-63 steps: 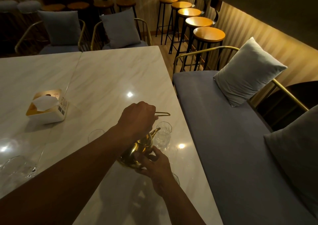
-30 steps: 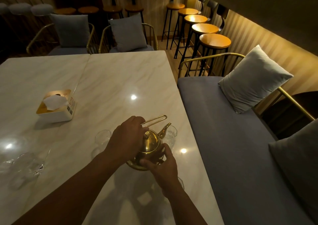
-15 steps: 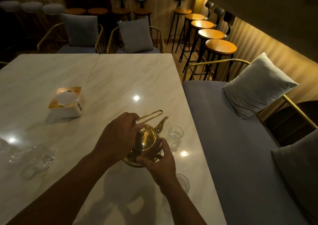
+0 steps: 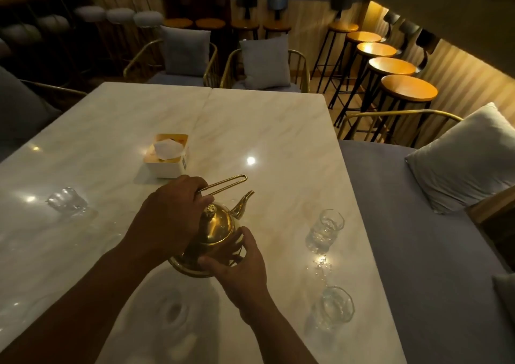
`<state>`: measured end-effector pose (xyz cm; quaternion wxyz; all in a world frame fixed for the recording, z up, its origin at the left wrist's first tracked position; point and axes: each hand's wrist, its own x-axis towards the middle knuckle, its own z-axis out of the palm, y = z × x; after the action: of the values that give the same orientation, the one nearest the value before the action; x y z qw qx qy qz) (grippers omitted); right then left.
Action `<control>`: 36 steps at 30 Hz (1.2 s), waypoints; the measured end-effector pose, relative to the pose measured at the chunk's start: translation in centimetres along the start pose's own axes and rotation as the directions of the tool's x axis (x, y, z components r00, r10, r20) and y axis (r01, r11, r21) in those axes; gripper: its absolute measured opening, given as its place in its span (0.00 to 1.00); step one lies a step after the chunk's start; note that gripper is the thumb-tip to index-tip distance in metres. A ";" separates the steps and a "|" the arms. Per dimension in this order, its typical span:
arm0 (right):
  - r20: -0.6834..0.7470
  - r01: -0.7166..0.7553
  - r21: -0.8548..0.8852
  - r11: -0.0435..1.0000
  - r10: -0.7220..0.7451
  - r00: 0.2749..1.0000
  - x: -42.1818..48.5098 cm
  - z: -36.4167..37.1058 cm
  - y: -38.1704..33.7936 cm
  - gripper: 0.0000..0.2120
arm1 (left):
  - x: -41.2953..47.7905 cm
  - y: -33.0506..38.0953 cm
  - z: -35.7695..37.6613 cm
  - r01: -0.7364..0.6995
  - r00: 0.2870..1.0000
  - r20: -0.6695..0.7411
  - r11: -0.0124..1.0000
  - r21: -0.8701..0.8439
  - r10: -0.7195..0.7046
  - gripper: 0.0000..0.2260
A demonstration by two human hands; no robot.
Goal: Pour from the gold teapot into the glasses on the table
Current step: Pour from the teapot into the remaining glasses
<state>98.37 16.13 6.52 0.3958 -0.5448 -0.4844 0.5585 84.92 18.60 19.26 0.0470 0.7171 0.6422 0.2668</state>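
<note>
Two glasses (image 4: 324,234): right of teapot (image 4: 217,230), apart from it
Spout (image 4: 245,199): points toward far right
Left hand (image 4: 172,213): grips handle (image 4: 223,186)
Right hand (image 4: 239,269): cups teapot's lower side

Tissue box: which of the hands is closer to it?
Left. The left hand, gripping the teapot handle, is just in front of the tissue box; the right hand cups the teapot's side, nearer the person.

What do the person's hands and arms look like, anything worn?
Both are bare: the left hand and right hand have no gloves, and no sleeve, watch or ring shows up to the frame edge, though the light is dim.
</note>
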 end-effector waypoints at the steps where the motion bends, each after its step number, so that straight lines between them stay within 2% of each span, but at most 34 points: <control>1: 0.011 -0.008 -0.006 1.000 0.008 1.000 0.0 0.9 0.0 0.44 | -0.2 -0.7 -0.3 0.008 1.000 -0.002 1.000 0.004 -0.008 0.12; 3: 0.032 -0.030 -0.016 0.999 0.031 0.999 -0.1 2.6 -0.1 0.48 | -0.6 -2.1 -1.0 0.024 1.000 0.001 1.000 0.011 -0.024 0.12; 12: 0.036 -0.121 0.035 0.992 0.120 0.992 0.4 7.6 0.6 0.49 | -0.2 -7.0 -1.6 0.059 0.996 0.069 0.997 0.046 -0.062 0.14; 23: 0.084 -0.201 0.243 0.949 0.186 0.979 1.5 8.0 1.2 0.29 | 2.6 -7.9 0.0 -0.028 0.970 0.242 0.990 0.140 -0.007 0.12; 25: 0.097 -0.225 0.265 0.938 0.206 0.974 1.8 7.9 1.2 0.30 | 3.2 -8.0 0.5 -0.043 0.965 0.263 0.988 0.147 0.002 0.13; 28: 0.112 -0.256 0.287 0.923 0.234 0.966 2.3 8.1 1.4 0.37 | 3.9 -8.3 1.3 -0.064 0.964 0.266 0.986 0.152 0.022 0.13; 32: 0.103 -0.272 0.326 0.905 0.252 0.962 2.9 8.1 1.5 0.31 | 4.9 -8.4 2.5 -0.069 0.969 0.246 0.987 0.145 0.031 0.12; 36: 0.108 -0.298 0.332 0.895 0.278 0.954 3.6 8.0 1.9 0.38 | 6.0 -8.5 3.5 -0.041 0.971 0.238 0.987 0.154 0.003 0.13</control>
<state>90.22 18.37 3.40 0.3838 -0.5163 -0.3041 0.7026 79.00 26.66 14.72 0.0636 0.7523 0.6431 0.1282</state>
